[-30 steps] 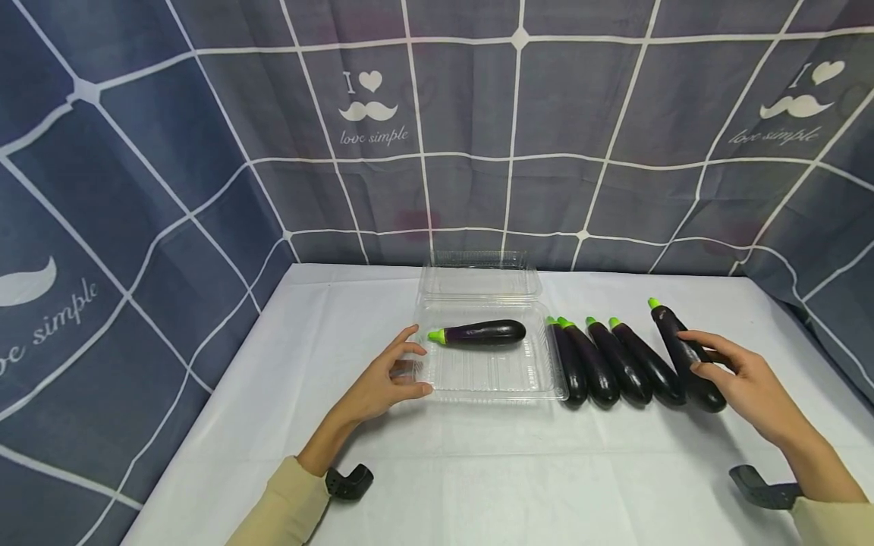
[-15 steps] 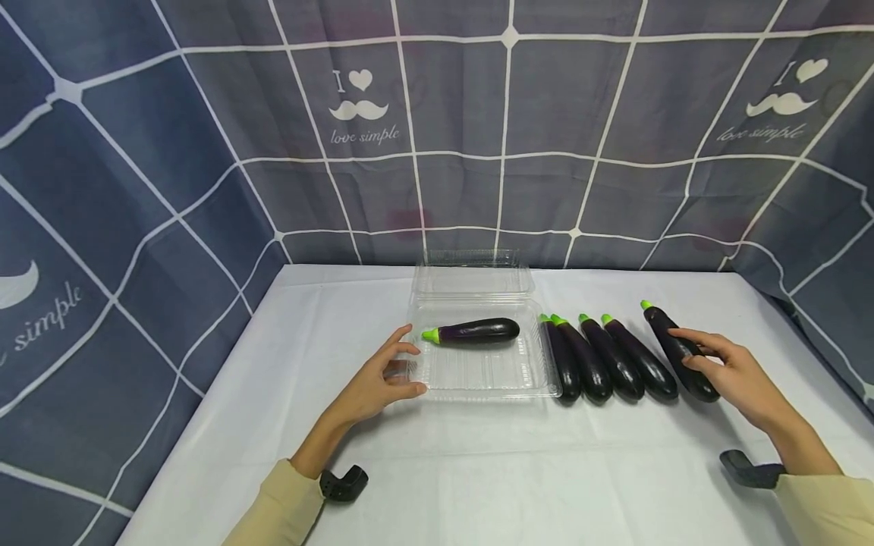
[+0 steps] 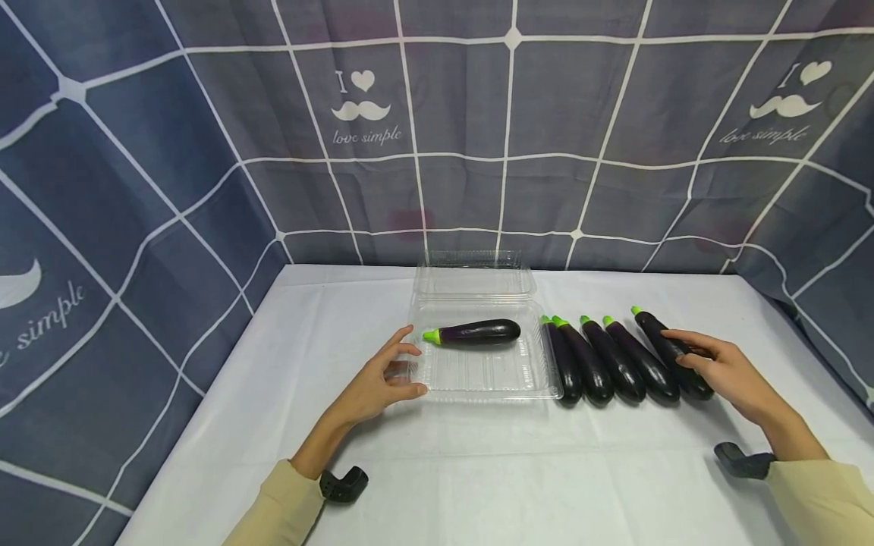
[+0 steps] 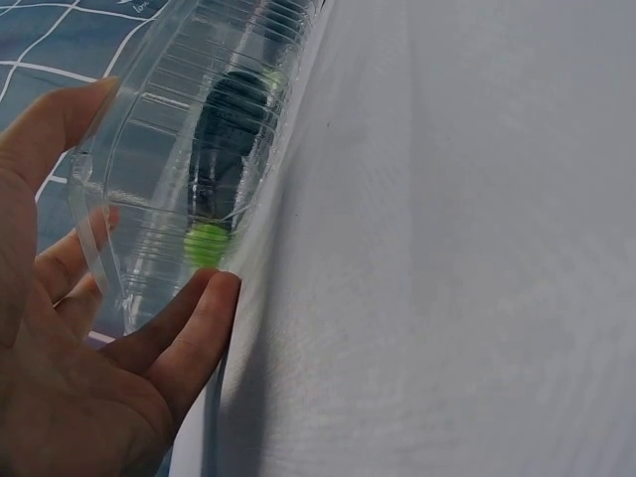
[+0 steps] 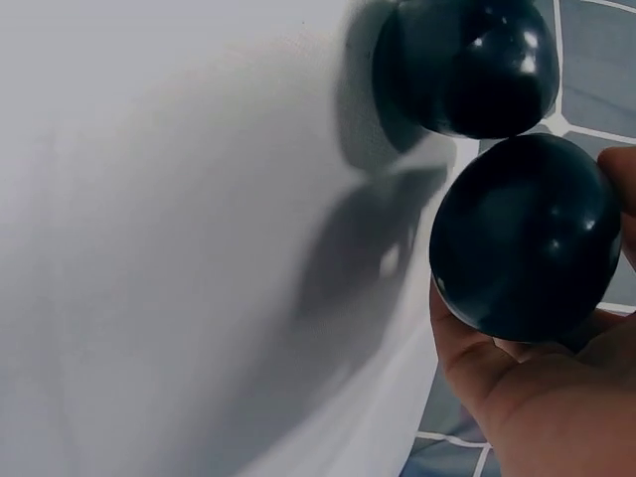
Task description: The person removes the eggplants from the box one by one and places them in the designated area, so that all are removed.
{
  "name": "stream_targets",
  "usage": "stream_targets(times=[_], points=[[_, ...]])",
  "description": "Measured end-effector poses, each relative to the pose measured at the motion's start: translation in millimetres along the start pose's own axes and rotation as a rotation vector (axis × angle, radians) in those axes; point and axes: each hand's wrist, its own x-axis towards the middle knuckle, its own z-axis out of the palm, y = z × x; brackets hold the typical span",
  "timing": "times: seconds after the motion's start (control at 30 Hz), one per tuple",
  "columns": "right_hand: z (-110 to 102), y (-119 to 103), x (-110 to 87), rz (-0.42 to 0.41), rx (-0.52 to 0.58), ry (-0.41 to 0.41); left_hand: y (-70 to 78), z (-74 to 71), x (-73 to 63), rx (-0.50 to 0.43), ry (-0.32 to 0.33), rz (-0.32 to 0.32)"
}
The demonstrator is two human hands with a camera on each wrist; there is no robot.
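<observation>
A clear plastic clamshell container lies open, its lid folded toward the back. One eggplant rests crosswise in its base, green stem to the left. My left hand holds the container's left side, fingers and thumb spread around the edge; the left wrist view shows the fingertips low against the plastic. My right hand grips another eggplant at its thick half, stem pointing away. In the right wrist view the round end of the held eggplant sits close beside a neighbouring eggplant.
Several eggplants lie side by side right of the container, the leftmost against its edge. A white cloth covers the table. A grey checked curtain hangs behind and at both sides. Each wrist wears a black camera mount.
My right hand has moved left with its eggplant, bringing it close alongside the row. The left hand stays at the container's side. The head view has shifted slightly.
</observation>
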Motion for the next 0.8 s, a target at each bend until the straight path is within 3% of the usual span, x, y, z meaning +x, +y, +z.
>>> stream_targets(times=[0.8], points=[[1.4, 10.1, 6.0, -0.051, -0.011, -0.05, 1.0, 1.0, 0.7, -0.002, 0.008, -0.008]])
